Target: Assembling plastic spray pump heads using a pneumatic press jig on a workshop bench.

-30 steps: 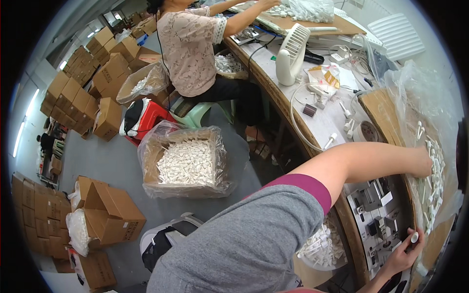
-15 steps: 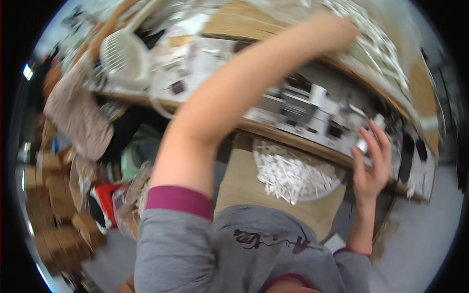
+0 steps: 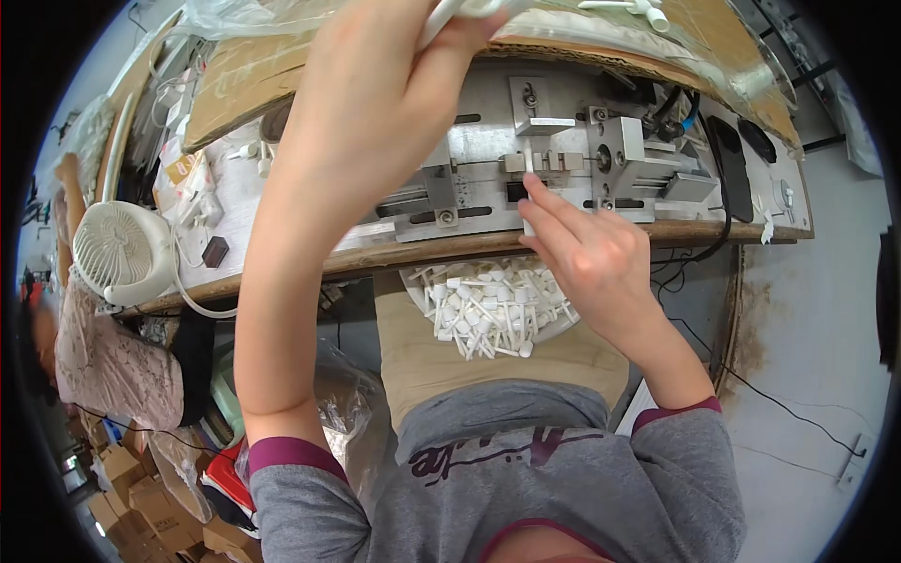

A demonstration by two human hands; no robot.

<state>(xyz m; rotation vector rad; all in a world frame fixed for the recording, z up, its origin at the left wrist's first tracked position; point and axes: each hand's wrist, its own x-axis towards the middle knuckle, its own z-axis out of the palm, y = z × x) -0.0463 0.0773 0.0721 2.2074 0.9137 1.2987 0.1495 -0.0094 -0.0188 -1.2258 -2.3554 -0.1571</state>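
Note:
My left hand [image 3: 385,103] is closed at the top of the view, over the far side of the workbench. White plastic sticks [image 3: 465,9] poke out from its fingers. My right hand [image 3: 596,258] pinches a white plastic stick with a small head [image 3: 527,223] at the front of a metal clamping fixture [image 3: 554,161]. The stick's thin part reaches up between the fixture's small metal blocks. Its far end is partly hidden by my fingers. On my lap, a heap of white plastic sticks with cup-like heads [image 3: 493,310] lies in a pale tray.
Cardboard [image 3: 244,80] and clear plastic sheet cover the bench's far side, with more white pieces [image 3: 648,11] there. A small white fan [image 3: 122,249] stands at the left. Black cables [image 3: 725,188] hang over the front edge at right. Boxes [image 3: 160,511] are stacked lower left.
My left arm has swung back left from the pile at the upper right. My right hand has moved left to the fixture's middle. The view has turned and shifted right.

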